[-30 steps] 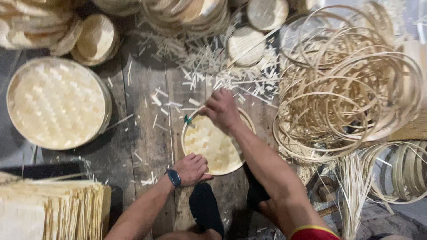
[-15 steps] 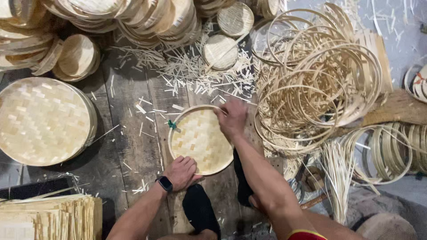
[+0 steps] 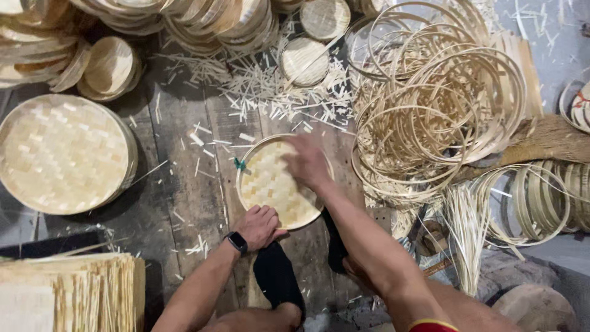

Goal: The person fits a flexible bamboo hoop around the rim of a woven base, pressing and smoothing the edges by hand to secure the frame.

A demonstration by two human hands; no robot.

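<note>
Dark, worn wooden planks (image 3: 184,184) make up the floor, scattered with pale bamboo chips and splinters (image 3: 270,92). At the middle lies a small round woven bamboo tray (image 3: 270,184), flat on the planks, with a small green tie (image 3: 239,163) at its left rim. The left hand (image 3: 259,226) presses down on the tray's near edge, fingers curled over the rim, a dark watch (image 3: 238,241) on its wrist. The right hand (image 3: 307,163) lies over the tray's far right part, blurred, fingers spread on the weave; whether it grips anything I cannot tell. So the tray sits between the two hands, which are apart, one at the near rim and one at the far side. Two feet in black socks (image 3: 276,276) rest just below the tray. To the left lies a much larger woven round tray (image 3: 61,154); stacks of similar trays (image 3: 184,18) line the top. A tangled heap of thin bamboo hoops (image 3: 430,104) fills the right side, close to the tray's right edge. A pile of thin bamboo strips (image 3: 67,292) lies at the lower left.
</note>
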